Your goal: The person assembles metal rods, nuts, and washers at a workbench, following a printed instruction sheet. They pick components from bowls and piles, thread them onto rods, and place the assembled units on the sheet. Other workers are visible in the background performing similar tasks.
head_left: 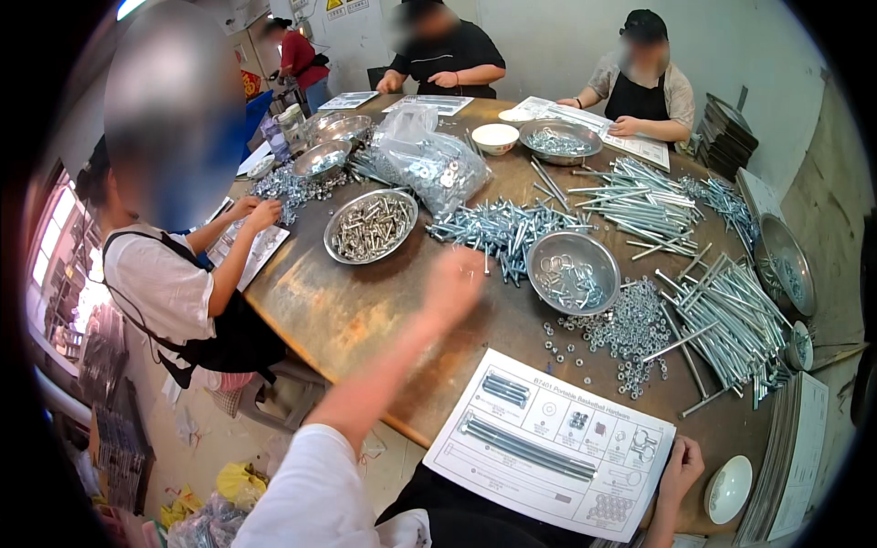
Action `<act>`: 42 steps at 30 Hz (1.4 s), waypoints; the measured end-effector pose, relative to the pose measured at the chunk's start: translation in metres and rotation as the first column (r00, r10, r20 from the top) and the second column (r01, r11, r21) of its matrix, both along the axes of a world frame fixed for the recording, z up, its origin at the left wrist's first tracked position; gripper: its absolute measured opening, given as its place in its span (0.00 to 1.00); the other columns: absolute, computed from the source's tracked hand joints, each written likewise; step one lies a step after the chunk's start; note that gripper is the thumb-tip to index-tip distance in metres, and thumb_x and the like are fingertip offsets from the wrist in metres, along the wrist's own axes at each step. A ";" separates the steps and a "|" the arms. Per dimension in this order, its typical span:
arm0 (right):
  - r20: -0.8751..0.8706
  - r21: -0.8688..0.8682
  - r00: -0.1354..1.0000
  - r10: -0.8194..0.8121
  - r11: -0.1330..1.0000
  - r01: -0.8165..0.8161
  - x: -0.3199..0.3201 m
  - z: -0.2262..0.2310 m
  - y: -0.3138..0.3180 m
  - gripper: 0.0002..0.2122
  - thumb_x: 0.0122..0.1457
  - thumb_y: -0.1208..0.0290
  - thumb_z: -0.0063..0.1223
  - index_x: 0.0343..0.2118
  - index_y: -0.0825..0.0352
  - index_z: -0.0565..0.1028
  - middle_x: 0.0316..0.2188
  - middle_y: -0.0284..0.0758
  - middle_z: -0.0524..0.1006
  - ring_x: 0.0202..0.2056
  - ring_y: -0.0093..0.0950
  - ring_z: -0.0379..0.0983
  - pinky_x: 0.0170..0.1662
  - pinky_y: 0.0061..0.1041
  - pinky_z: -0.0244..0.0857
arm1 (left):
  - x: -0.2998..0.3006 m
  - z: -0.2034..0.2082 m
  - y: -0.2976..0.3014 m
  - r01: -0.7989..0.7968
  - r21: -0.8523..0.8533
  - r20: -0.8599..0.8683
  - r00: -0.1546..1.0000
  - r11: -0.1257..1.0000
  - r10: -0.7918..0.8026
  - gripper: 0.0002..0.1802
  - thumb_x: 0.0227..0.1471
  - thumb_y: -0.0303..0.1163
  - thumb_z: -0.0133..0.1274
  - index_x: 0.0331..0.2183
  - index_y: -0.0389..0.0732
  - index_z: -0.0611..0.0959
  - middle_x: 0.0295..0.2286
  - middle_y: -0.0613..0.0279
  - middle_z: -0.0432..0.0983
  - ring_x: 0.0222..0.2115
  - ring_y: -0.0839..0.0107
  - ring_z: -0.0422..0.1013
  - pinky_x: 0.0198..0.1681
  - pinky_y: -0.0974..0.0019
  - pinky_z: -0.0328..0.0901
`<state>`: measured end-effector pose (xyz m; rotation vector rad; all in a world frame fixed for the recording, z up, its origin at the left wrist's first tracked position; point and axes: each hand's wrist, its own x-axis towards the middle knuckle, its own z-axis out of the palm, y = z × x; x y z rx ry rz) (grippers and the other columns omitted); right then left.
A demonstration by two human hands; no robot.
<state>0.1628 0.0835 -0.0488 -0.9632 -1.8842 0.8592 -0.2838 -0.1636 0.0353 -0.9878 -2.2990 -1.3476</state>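
My left arm stretches out over the table, and my left hand (454,285) is smeared by motion. It is at the near edge of a heap of silvery bolts (512,230); whether a bolt is in its fingers cannot be made out. Close to my body lies a white printed card (539,470) divided into boxes showing bolts, nuts and rings. My right hand (683,466) has its fingers curled at the card's right edge. Beyond the card stands a steel bowl (574,272) with rings and small hardware, beside a spread of loose nuts (630,333).
Long bolts (731,315) are piled at the right, with a white bowl (729,490) nearer me. A steel bowl of short bolts (372,226) and a clear plastic bag (429,160) stand farther off. Co-workers sit around the table, one at the left (174,283).
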 end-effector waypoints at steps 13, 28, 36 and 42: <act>0.098 0.063 0.995 -0.008 0.998 0.002 -0.005 -0.003 0.008 0.06 0.58 0.78 0.51 0.27 0.75 0.76 0.21 0.34 0.74 0.24 0.19 0.67 0.28 0.21 0.62 | -0.188 -0.009 -0.131 -0.322 -0.799 0.032 0.821 0.508 0.570 0.14 0.44 0.35 0.57 0.33 0.38 0.87 0.36 0.46 0.81 0.39 0.52 0.78 0.44 0.56 0.71; -0.240 -0.392 0.970 -0.035 0.918 -0.064 -0.002 0.007 0.019 0.08 0.60 0.73 0.52 0.27 0.71 0.76 0.18 0.27 0.70 0.19 0.14 0.62 0.23 0.17 0.56 | -0.161 0.061 -0.140 0.146 0.105 0.782 0.599 0.984 -0.172 0.10 0.56 0.38 0.59 0.35 0.42 0.81 0.27 0.71 0.74 0.27 0.81 0.69 0.32 0.74 0.70; -0.282 -0.252 0.877 0.389 0.852 -0.459 -0.112 0.136 -0.067 0.08 0.55 0.80 0.55 0.38 0.73 0.78 0.30 0.29 0.77 0.27 0.16 0.71 0.29 0.17 0.65 | 0.015 0.143 -0.008 0.674 0.236 0.821 0.246 0.700 -0.515 0.10 0.53 0.30 0.61 0.38 0.42 0.78 0.27 0.73 0.74 0.28 0.85 0.71 0.32 0.77 0.70; -0.226 -0.164 0.793 0.566 0.780 -0.603 -0.126 0.183 -0.089 0.15 0.54 0.77 0.60 0.46 0.71 0.74 0.34 0.35 0.80 0.30 0.22 0.78 0.33 0.19 0.71 | 0.137 0.120 0.061 0.850 0.323 0.789 0.001 0.417 -0.614 0.09 0.54 0.32 0.60 0.35 0.41 0.77 0.28 0.71 0.76 0.28 0.84 0.71 0.31 0.77 0.69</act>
